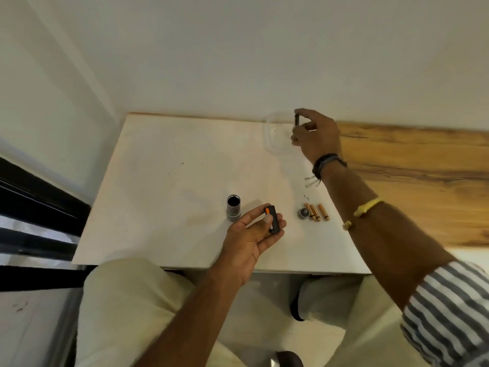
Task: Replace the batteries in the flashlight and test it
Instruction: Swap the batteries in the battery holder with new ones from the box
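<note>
Faintly, right hand (316, 136) pinches dark battery (297, 120) — clear container (270, 133) blurred.

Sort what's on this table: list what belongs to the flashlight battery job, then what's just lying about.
Job:
flashlight body, standing open
battery holder in left hand
dark battery in right hand
three gold batteries
end cap

Lying about:
clear container at the table's far edge
</note>
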The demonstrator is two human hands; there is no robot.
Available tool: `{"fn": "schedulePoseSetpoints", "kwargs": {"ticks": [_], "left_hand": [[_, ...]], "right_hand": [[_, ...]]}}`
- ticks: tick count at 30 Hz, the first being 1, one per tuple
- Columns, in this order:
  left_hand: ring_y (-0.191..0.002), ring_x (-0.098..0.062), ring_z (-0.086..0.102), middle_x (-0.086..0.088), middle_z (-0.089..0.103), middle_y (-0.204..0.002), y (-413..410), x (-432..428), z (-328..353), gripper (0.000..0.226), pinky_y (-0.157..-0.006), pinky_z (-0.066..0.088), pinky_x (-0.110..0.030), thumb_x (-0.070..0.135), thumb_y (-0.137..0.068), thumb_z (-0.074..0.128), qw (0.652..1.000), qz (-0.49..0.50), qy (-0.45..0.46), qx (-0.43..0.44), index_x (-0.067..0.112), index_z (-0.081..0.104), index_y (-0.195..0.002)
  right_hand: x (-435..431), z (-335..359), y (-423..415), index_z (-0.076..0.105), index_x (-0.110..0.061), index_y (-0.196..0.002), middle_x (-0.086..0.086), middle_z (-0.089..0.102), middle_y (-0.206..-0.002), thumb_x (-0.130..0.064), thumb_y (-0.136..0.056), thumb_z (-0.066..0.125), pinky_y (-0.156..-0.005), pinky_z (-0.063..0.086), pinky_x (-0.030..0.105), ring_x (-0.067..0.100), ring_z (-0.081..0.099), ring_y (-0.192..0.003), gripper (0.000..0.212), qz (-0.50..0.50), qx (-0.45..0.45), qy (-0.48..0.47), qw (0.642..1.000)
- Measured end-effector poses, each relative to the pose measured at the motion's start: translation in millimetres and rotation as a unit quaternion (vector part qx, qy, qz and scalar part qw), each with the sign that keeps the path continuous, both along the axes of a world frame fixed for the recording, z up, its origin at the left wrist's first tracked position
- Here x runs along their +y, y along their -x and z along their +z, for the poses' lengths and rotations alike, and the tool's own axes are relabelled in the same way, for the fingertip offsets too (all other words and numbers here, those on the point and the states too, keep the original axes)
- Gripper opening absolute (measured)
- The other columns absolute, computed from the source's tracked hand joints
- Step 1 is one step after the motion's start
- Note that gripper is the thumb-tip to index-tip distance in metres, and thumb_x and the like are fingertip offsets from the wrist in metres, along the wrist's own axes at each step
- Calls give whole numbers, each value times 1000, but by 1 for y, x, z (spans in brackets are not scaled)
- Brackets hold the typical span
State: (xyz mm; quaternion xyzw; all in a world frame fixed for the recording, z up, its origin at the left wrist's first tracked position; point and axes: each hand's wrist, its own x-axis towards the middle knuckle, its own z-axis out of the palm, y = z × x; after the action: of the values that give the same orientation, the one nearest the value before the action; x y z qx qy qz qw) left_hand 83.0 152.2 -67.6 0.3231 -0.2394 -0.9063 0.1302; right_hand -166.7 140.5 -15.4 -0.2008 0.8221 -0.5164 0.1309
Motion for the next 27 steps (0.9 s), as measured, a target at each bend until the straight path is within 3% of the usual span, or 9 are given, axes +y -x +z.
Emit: {"fn": "schedulePoseSetpoints", "kwargs": {"ticks": [7,12,17,21,27], "left_hand": [[-111,-37,68,-25,69,-118,-6,5,4,35,-87,59,-39,8,-92,65,1000,10,4,12,3,59,-127],[-112,-39,67,-26,68,-120,-17,7,5,29,-88,58,-41,2,-99,53,999,-19,27,18,-2,57,-127],[-108,-36,69,-23,71,-113,-27,11,11,27,-87,59,-41,0,-100,51,998,-34,56,1,-3,57,-127],[-102,-30,71,-20,72,-109,-34,14,13,25,-87,59,-39,0,-99,52,996,-41,84,-10,1,63,-121],[-103,-31,71,-19,73,-109,-36,21,15,25,-88,59,-40,1,-99,54,994,-51,96,-11,1,62,-122]], "right_hand": [[85,5,-94,70,-15,-119,17,78,-87,-1,-89,72,-75,65,38,30,78,-81,34,35,-165,140,976],[121,-3,-138,72,-14,-117,21,78,-89,1,-90,71,-83,63,42,37,77,-87,31,57,-244,170,953],[135,2,-158,71,-12,-119,18,78,-88,-1,-90,72,-78,64,37,36,78,-88,31,65,-266,190,943],[146,3,-169,71,-11,-119,7,75,-76,-2,-90,72,-76,64,38,34,78,-88,30,69,-269,184,943],[157,3,-176,68,-12,-122,10,74,-82,0,-91,68,-76,64,40,34,77,-86,33,71,-234,168,955]]}}
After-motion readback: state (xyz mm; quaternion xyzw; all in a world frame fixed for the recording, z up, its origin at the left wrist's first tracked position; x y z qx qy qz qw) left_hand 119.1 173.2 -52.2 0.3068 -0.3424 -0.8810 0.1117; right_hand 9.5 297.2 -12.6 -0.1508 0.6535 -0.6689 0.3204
